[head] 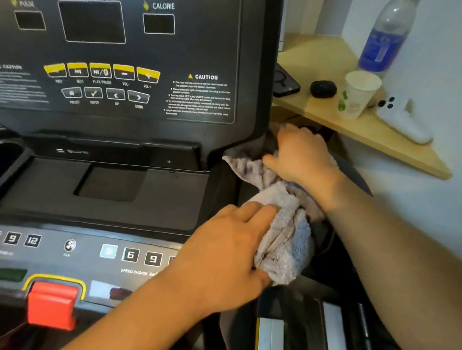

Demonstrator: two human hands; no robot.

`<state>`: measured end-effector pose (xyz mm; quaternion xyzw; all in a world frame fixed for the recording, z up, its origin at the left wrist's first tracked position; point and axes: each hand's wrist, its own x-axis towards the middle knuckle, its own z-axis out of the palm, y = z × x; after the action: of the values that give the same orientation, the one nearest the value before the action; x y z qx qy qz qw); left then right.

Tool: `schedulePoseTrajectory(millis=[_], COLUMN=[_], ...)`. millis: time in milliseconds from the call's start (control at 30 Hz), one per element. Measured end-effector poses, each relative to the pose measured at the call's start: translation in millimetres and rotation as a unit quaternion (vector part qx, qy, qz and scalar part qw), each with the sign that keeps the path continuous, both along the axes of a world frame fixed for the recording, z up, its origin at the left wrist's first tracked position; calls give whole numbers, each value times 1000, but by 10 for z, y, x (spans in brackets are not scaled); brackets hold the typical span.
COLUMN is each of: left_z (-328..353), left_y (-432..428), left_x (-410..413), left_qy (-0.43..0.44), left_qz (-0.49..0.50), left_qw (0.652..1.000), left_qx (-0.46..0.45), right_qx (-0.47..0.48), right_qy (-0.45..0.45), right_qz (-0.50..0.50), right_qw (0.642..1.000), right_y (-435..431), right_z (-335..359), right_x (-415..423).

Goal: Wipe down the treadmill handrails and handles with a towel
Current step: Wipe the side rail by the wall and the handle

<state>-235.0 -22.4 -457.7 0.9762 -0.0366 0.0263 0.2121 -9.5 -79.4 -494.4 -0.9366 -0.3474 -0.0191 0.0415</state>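
Towel (281,228) lies bunched over the treadmill's right handrail (356,179), just beside the console (105,64), and it hides most of the rail there. Your right hand (299,155) presses the upper end of the cloth against the rail near the console's lower right corner, fingers curled over the fabric and gripping it. Your left hand (229,253) grasps the lower bunch, thumb underneath and fingers lying on top.

To do this stretch well, wrap the cloth fully round the rail rather than dabbing its top face, then draw it along with steady pressure so the underside gets cleaned too. Keep the loose folds gathered in your left hand so they do not drag across the speed buttons (130,255) or catch the red stop key (52,304). Work the joint where rail meets console, since grime likely collects there.

Mind the wooden shelf (317,58) close behind your right hand: a paper cup (357,95), a bottle (388,33) and a phone (285,82) sit on it, and a wide sweep could knock them.
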Motion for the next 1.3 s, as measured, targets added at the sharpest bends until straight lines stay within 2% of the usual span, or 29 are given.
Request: schedulePoseTrajectory(millis=[67,200,400,467,533,600,667,733,800,867,967,1033,1100,1167,1300], left_z=[6,-17,-37,-41,-31,-16,-30,-63,-76,-73,-46,-3,69,152,232], left_y=[38,117,195,190,174,172,189,200,199,220,282,317,352,384,460], left_x=[-36,-86,-152,-158,-146,-138,-134,-130,-121,-116,-105,-109,-118,-104,-54], left_qy=[-7,-9,-25,-33,-44,-59,-70,-82,-84,-79,-53,-62,-63,-45,-43], left_qz=[6,-4,-27,-26,-19,-10,-5,-4,-5,-13,-20,-44,-31,21,76], left_qw=[1000,1000,999,999,999,998,997,996,996,996,998,997,994,983,956], left_qx=[-2,-13,6,15,20,32,39,42,43,39,24,-4,-84,-177,-281], right_qx=[9,21,-37,8,22,-1,-10,82,139,126,121,123,103,53,-1], right_qy=[25,164,82,68,143,257,331,340,284,219,252,296,354,333,282], right_qz=[-22,-148,-95,-67,-76,-100,-138,-162,-155,-133,-141,-97,-50,-30,-43], right_qw=[999,975,991,995,987,961,933,923,936,958,950,942,928,941,958], right_y=[-261,-883,-1031,-1006,-894,-642,-397,-290,-217,-116,-80,-188,-368,-573,-1085], right_z=[36,147,49,-22,-1,-18,18,59,132,212,268,249,186,245,426], right_x=[-3,-113,-984,-1135,-1155,-1043,-915,-855,-814,-775,-727,-794,-892,-936,-1055])
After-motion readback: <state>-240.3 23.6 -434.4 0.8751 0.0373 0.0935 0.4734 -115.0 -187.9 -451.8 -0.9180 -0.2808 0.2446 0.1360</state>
